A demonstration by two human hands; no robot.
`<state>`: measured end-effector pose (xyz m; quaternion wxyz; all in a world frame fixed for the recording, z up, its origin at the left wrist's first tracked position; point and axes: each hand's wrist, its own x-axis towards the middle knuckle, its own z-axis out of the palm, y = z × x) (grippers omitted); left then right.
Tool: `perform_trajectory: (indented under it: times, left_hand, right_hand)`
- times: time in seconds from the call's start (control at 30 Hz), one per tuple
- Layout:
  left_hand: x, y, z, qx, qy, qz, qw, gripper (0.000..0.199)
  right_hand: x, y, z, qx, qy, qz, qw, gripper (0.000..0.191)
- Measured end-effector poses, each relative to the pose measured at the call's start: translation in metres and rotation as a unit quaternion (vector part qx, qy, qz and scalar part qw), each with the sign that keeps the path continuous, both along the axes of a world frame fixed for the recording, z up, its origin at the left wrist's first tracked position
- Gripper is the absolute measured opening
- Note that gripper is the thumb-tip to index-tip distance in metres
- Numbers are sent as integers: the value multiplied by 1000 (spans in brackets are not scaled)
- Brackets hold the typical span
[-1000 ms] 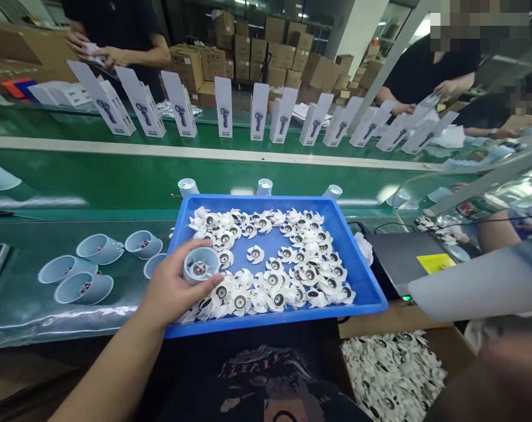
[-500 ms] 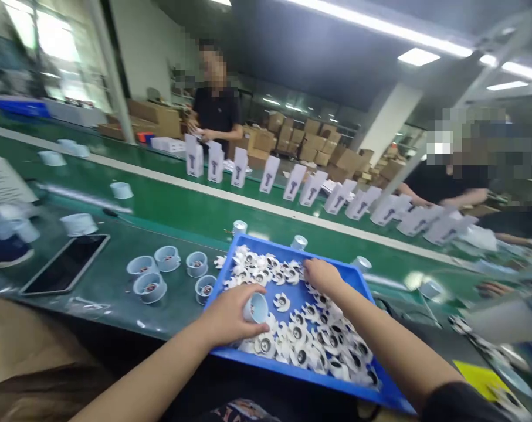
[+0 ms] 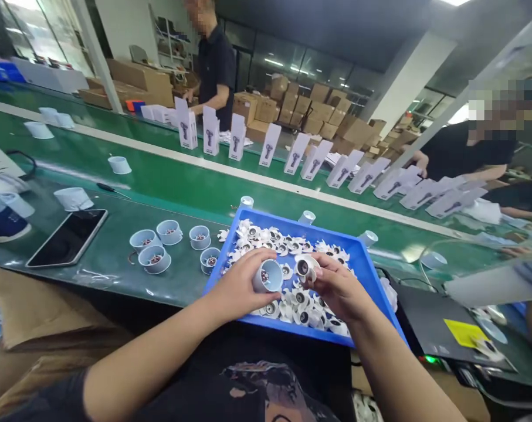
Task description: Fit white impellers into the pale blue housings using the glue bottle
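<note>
My left hand [image 3: 243,284] is wrapped round a pale blue round housing [image 3: 269,278], its opening turned toward me and small reddish parts visible inside. Close beside it, my right hand [image 3: 338,284] pinches a white fan impeller [image 3: 305,267] with a dark hub. Both hands are above a blue tray [image 3: 370,281] of loose white impellers, which lie in heaps at its back and front. Left of the tray, several more pale blue housings [image 3: 154,258] stand on the bench, open side up, with copper-coloured parts inside.
A phone [image 3: 68,237] lies on the bench at the left. Behind the tray runs a green conveyor [image 3: 160,170] carrying small housings and a row of white boxes [image 3: 236,138]. A black device [image 3: 424,316] with a yellow note sits at right. Two people work across the line.
My right hand has lifted from the back of the tray with an impeller and come close to my left hand. The housing in my left hand now faces me more.
</note>
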<state>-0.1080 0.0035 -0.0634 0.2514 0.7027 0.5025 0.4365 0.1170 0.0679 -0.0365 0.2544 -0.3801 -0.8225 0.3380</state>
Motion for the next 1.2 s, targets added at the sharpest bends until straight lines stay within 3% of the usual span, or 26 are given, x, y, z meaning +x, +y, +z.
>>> perform_trajectory:
  times: [0.2, 0.3, 0.47, 0.67, 0.9, 1.1, 1.2]
  left_hand:
    - [23, -11, 4, 87, 87, -26, 992, 44]
    - [27, -15, 2, 132, 104, -14, 986, 41]
    - [26, -19, 6, 159, 118, 24, 980, 43]
    - [24, -16, 16, 137, 97, 32, 985, 43]
    - [23, -21, 16, 209, 145, 22, 967, 40]
    - [22, -23, 27, 188, 128, 18, 974, 38]
    - [20, -23, 27, 161, 125, 31, 978, 38]
  right_hand:
    - [-12, -45, 16, 98, 47, -34, 994, 17]
    - [-19, -54, 19, 131, 24, -45, 990, 17]
    - [-27, -52, 17, 150, 44, -25, 987, 16]
    - [-25, -49, 27, 189, 96, -39, 977, 17]
    - [-25, -62, 29, 247, -47, -40, 967, 16]
    - [-27, -60, 34, 210, 96, -31, 973, 14]
    - [-27, -60, 38, 205, 120, -38, 971, 8]
